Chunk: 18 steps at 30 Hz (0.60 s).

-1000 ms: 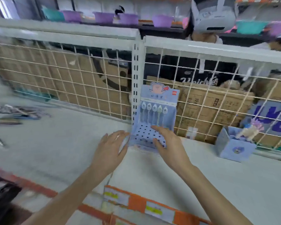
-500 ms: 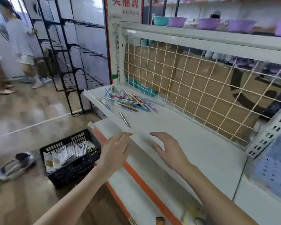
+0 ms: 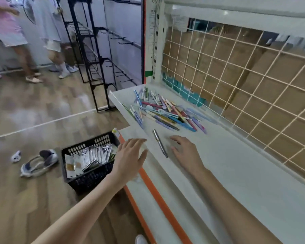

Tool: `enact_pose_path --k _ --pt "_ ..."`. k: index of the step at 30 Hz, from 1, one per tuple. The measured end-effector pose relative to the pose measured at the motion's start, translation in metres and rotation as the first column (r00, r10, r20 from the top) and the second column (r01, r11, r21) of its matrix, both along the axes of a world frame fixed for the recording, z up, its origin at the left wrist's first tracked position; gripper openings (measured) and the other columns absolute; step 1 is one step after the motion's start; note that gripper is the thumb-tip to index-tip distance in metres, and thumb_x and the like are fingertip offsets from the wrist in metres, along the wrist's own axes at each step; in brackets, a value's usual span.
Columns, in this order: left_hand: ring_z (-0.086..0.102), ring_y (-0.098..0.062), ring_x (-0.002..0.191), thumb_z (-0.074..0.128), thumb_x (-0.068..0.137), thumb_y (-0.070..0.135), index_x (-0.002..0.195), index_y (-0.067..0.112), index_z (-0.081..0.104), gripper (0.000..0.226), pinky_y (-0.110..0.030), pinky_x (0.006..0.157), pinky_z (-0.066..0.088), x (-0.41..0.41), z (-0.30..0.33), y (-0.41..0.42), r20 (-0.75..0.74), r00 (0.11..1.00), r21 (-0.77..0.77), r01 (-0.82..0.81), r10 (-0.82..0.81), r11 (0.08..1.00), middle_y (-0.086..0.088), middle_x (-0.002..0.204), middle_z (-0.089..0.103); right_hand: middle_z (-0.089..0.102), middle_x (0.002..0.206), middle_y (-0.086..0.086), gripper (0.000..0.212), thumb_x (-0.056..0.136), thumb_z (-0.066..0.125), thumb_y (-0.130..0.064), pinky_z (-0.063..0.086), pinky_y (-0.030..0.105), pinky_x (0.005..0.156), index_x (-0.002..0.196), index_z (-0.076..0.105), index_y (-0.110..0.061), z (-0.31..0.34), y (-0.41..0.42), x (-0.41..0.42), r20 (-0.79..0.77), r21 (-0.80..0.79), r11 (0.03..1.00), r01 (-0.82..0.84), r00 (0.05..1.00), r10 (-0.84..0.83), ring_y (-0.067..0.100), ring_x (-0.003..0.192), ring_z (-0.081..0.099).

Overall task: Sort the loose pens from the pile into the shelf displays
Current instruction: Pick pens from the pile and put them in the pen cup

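Note:
A pile of loose coloured pens (image 3: pixel 163 111) lies at the left end of the white shelf (image 3: pixel 236 164). One silver pen (image 3: pixel 160 143) lies apart from the pile, nearer to me. My left hand (image 3: pixel 130 157) hovers open at the shelf's front edge, left of the silver pen. Just right of that pen, my right hand (image 3: pixel 187 152) is over the shelf, fingers relaxed and spread. Neither hand holds anything. The pen displays are out of view.
A wire grid (image 3: pixel 245 81) with cardboard boxes behind it backs the shelf. A black crate (image 3: pixel 88 175) of packets sits on the wooden floor at left, with shoes (image 3: pixel 39 162) beside it. Black racks (image 3: pixel 99 55) and two people (image 3: pixel 25 32) stand further left.
My view has swung left from the blue pen display to the pen pile. Both hands let go of the display and now reach toward the silver pen, closer than half a second ago.

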<state>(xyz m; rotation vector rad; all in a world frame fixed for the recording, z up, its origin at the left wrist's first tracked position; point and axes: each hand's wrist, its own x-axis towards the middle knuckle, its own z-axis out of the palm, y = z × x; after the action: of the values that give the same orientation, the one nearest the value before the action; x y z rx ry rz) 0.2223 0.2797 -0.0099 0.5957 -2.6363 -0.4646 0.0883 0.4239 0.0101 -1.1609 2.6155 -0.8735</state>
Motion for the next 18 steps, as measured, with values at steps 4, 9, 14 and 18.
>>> enact_pose_path --k 4,9,14,18 --pt "0.028 -0.022 0.138 0.035 0.095 0.052 0.142 0.023 0.036 0.055 -0.043 0.112 0.02 -0.056 0.0 -0.022 0.147 0.989 -0.024 -0.008 0.012 1.0 0.002 0.143 0.042 0.054 0.132 0.005 0.037 0.093 0.052 -0.012 0.03 0.02 0.098 0.13 0.052 -0.013 -0.013 -0.033 -0.041 0.006 0.002 1.0 0.013 1.0 -0.013 0.019 0.121 0.048" --pt "0.005 -0.024 0.142 0.034 0.091 0.059 0.138 0.016 0.035 0.064 -0.049 0.113 0.003 -0.108 -0.013 -0.028 0.347 0.928 -0.009 -0.137 0.132 0.99 -0.006 0.149 0.023 0.055 0.13 0.005 0.035 0.094 0.049 -0.01 0.03 0.019 0.099 0.129 0.054 -0.011 -0.022 -0.076 -0.072 -0.014 -0.004 1.0 0.008 1.0 -0.008 0.018 0.12 0.047" --pt "0.024 -0.017 0.132 0.046 0.09 0.047 0.119 0.026 0.055 0.037 -0.036 0.102 0.012 -0.118 -0.018 -0.035 0.211 0.97 -0.005 -0.12 0.119 0.993 0.003 0.13 0.042 0.056 0.121 0.004 0.031 0.097 0.045 -0.016 0.034 0.025 0.099 0.126 0.056 -0.013 -0.032 -0.101 -0.082 -0.141 0.043 0.998 -0.035 0.989 0.041 0.018 0.114 0.047" --pt "0.031 -0.016 0.125 0.041 0.089 0.057 0.114 0.031 0.058 0.04 -0.035 0.097 0.017 -0.108 -0.019 -0.044 0.174 0.983 0.023 -0.06 0.055 0.998 0.007 0.124 0.047 0.054 0.117 0.006 0.03 0.098 0.044 -0.017 0.036 0.027 0.096 0.125 0.055 -0.011 -0.031 -0.104 -0.085 -0.191 0.08 0.994 -0.072 0.978 0.086 0.019 0.11 0.046"
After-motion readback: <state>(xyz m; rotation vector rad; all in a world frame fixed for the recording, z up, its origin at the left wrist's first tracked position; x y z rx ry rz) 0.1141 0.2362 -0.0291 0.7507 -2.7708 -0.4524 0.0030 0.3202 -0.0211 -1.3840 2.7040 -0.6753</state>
